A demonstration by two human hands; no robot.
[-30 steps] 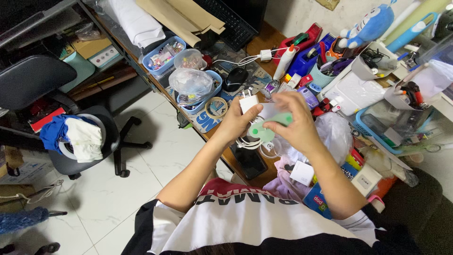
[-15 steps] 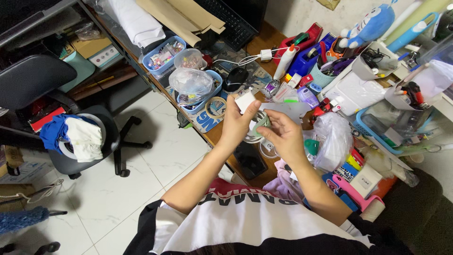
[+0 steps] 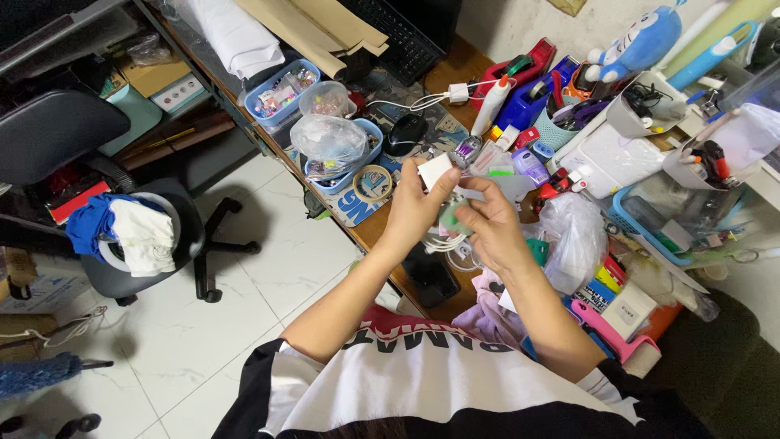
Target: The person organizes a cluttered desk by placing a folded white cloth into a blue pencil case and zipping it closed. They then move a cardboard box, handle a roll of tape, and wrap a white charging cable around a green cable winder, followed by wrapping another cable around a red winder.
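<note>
Two hands up: left hand (image 3: 413, 213), right hand (image 3: 490, 230). One white charger block (image 3: 434, 171), one office chair (image 3: 97, 195), one computer mouse (image 3: 405, 132), one tape roll (image 3: 374, 183).

I am seeing the left hand (image 3: 414, 213) gripping a small white square plug block (image 3: 435, 171) between thumb and fingers, above a cluttered wooden bench (image 3: 375, 232). The right hand (image 3: 491, 228) is pinching a small pale green piece (image 3: 452, 218) just beside it, the two hands touching. A coiled white cable (image 3: 443, 243) is hanging beneath them. A black computer mouse (image 3: 405, 132) is lying farther back.
</note>
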